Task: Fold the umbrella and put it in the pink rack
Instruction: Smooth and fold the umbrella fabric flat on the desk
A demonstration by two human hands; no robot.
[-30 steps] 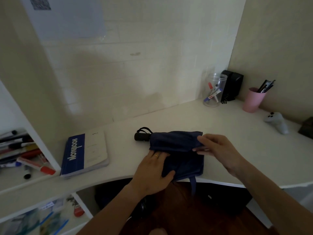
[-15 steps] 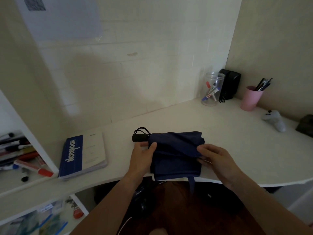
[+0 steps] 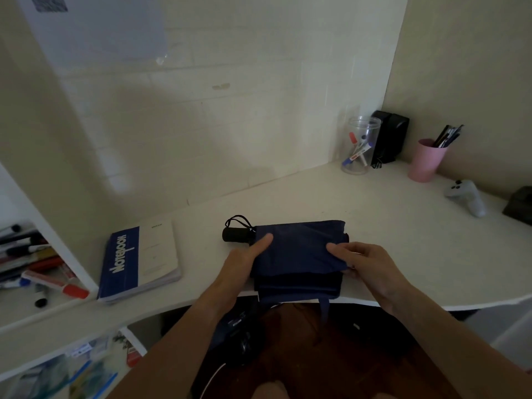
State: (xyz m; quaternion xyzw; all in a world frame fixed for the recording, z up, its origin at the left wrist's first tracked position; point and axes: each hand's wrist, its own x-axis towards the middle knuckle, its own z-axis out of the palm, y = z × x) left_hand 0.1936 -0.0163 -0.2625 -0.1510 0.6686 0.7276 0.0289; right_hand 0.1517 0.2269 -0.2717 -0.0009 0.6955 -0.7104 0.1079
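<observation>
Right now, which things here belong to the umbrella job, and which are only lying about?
Job: umbrella, left hand, right hand; no pink rack visible.
Lying about: notebook, pink cup, clear jar, controller, markers.

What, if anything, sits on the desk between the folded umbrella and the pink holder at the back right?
Nothing visible does. The umbrella, gripped by the left hand and right hand, faces bare desk up to the pink holder. The clear jar and white controller lie off to either side.
</observation>
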